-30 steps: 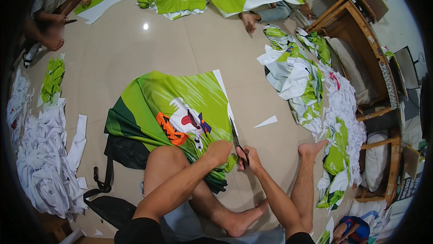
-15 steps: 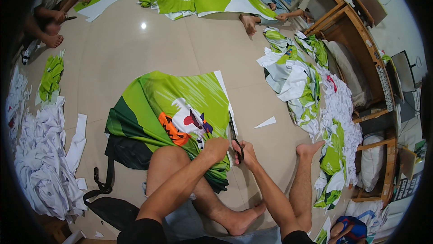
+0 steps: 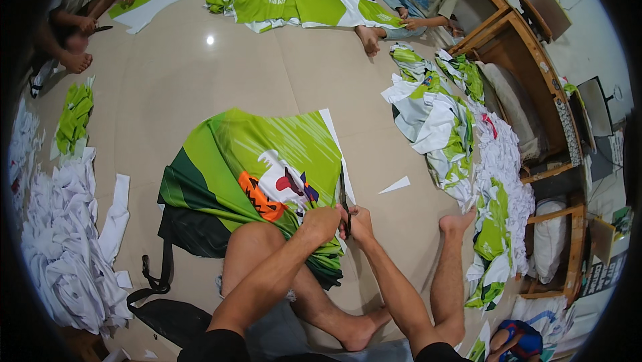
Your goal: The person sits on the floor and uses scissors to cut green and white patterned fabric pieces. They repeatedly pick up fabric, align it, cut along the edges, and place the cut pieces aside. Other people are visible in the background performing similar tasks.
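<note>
- Since the earlier frames, the right hand (image 3: 360, 223) has been brought in closer to the left hand (image 3: 322, 223), and the black scissors (image 3: 344, 193) have been drawn in with it; by appearance, a stroke of the blades is being made along the cloth's edge.
- The white border (image 3: 330, 131) is still joined to the green printed cloth (image 3: 301, 138) ahead of the blade tips, so that stretch is judged to be uncut.
- The fingers of the right hand are wrapped around the scissor handles; how far the blades are parted cannot be told.
- The fingers of the left hand are curled together, clamped on the bunched near part of the cloth, just beside the right fingers.
- The cloth is spread on the floor (image 3: 167, 87), ahead and to the left of both sets of fingers.
- A loose white triangular scrap (image 3: 394, 185) is seen ahead and to the right of the right fingers, touched by neither hand.
</note>
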A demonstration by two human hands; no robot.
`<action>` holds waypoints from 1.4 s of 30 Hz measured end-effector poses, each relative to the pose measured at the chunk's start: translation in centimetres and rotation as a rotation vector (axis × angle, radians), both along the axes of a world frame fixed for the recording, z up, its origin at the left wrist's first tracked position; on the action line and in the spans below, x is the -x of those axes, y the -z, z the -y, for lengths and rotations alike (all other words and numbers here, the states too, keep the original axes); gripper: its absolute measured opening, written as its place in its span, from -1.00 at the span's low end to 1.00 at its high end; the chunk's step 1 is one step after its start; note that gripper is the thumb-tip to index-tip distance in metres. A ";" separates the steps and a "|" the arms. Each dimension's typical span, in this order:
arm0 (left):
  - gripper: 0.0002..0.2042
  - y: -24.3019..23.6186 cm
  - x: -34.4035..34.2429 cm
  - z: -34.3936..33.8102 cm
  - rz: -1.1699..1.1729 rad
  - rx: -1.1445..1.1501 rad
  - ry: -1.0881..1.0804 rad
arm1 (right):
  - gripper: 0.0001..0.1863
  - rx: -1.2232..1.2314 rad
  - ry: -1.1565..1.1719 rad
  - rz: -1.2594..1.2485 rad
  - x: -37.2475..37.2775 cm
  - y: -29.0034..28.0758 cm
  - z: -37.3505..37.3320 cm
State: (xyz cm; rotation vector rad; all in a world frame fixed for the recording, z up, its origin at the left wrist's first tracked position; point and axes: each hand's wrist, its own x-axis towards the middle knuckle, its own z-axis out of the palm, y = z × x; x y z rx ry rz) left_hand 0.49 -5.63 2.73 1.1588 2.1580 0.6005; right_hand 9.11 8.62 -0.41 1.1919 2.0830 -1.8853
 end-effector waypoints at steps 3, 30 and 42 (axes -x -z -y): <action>-0.82 -0.3 0.4 0.5 0.026 -0.018 -0.007 | -0.28 0.052 0.073 -0.034 0.3 0.4 0.8; -0.82 0.6 4.3 -0.4 0.200 -0.001 0.136 | -0.42 0.271 0.023 0.007 1.0 -1.7 -4.9; -0.89 6.1 3.3 -4.8 0.024 -0.198 -0.432 | -0.45 0.052 -0.238 0.052 2.4 -1.5 -9.5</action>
